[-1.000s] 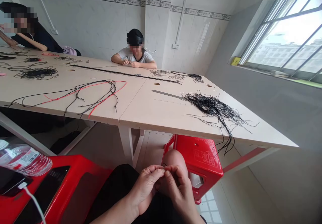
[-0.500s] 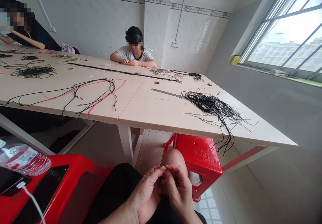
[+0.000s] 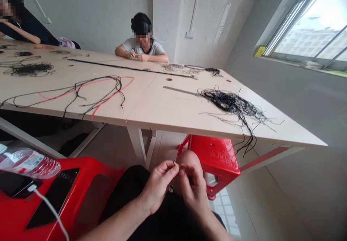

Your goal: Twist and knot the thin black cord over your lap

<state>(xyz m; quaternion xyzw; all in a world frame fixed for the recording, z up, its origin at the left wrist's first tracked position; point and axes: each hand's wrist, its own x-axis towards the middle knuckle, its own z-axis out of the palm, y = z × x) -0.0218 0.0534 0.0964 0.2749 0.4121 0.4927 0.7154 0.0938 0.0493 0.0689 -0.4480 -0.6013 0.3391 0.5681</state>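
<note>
A: What's the left hand [image 3: 156,187] doing?

B: Pinching. Its thumb and forefinger press together on the end of a thin black cord [image 3: 174,163], and the tip pokes up just above them. The other 3 fingers curl in loosely.

A: And the right hand [image 3: 193,191]?

B: Half closed, with its fingertips [image 3: 184,167] bent inward, just beside the left hand's grip. Whether they hold that same cord, I can't tell; the strand is too fine to follow.

A: Where are the 2 hands?

B: Over the person's lap, right in front of a bare knee [image 3: 189,160], with black clothing [image 3: 127,183] below the left wrist.

A: Any room to move?

B: Upward and forward, yes. The near edge of the long table [image 3: 159,107] lies well ahead of the hands. On the left, a red plastic stool [image 3: 89,172] sits just beside the forearm, carrying a phone [image 3: 16,184], a water bottle [image 3: 29,164] and a white charging cable [image 3: 51,212]. A second red stool [image 3: 214,158] stands past the knee on the right.

A: What's on the table?

B: A heap of black cords [image 3: 230,102] beside a metal ruler [image 3: 180,90], plus looped black and red cords [image 3: 81,93]. A co-worker [image 3: 142,42] sits across it, hands together.
</note>
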